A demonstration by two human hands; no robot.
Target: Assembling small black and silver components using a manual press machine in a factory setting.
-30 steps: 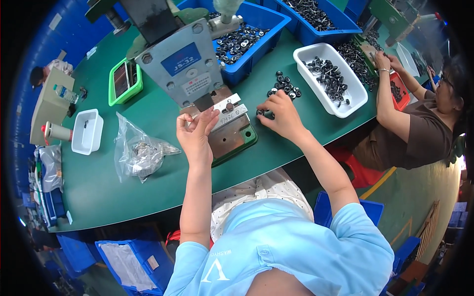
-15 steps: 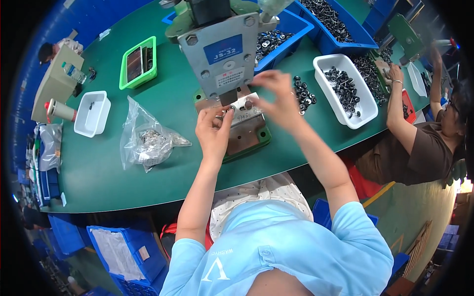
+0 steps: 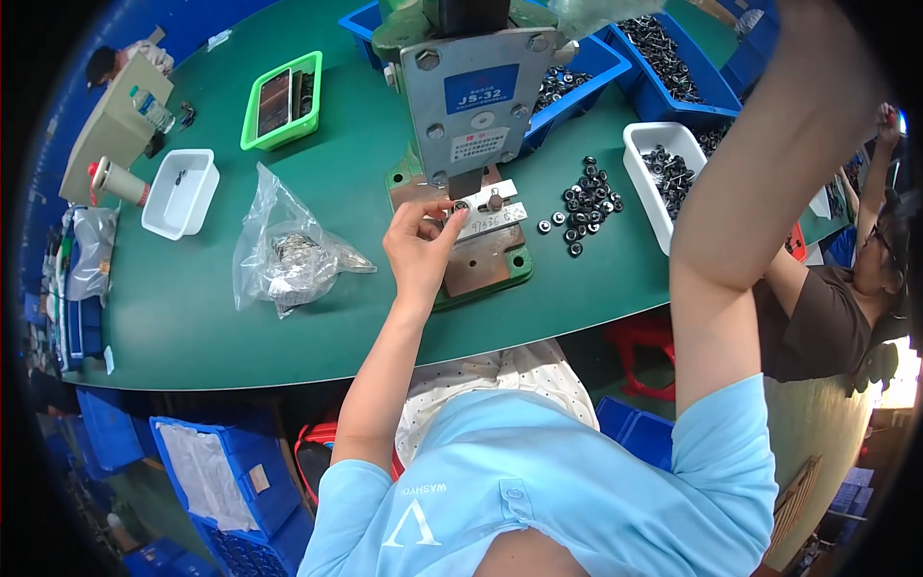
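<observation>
A grey hand press [image 3: 471, 96] stands on the green table [image 3: 192, 327], with a metal fixture plate [image 3: 492, 219] on a brown base under its ram. My left hand [image 3: 418, 252] reaches to the fixture from the left. Its thumb and fingertips pinch a small black ring part [image 3: 460, 205] right under the ram. My right forearm [image 3: 760, 173] is raised steeply at the right and runs out of the top edge, so my right hand is hidden. A loose pile of black ring parts [image 3: 586, 197] lies just right of the press.
A white tray [image 3: 642, 163] of black parts and blue bins [image 3: 596, 58] sit right and behind. A clear plastic bag [image 3: 288, 252], a small white tray [image 3: 180, 192] and a green tray [image 3: 284, 96] lie left. A seated co-worker [image 3: 817, 308] works at the right edge.
My right hand has left the fixture and my arm has swung up out of the picture. My left hand stays at the fixture, pinching the small part.
</observation>
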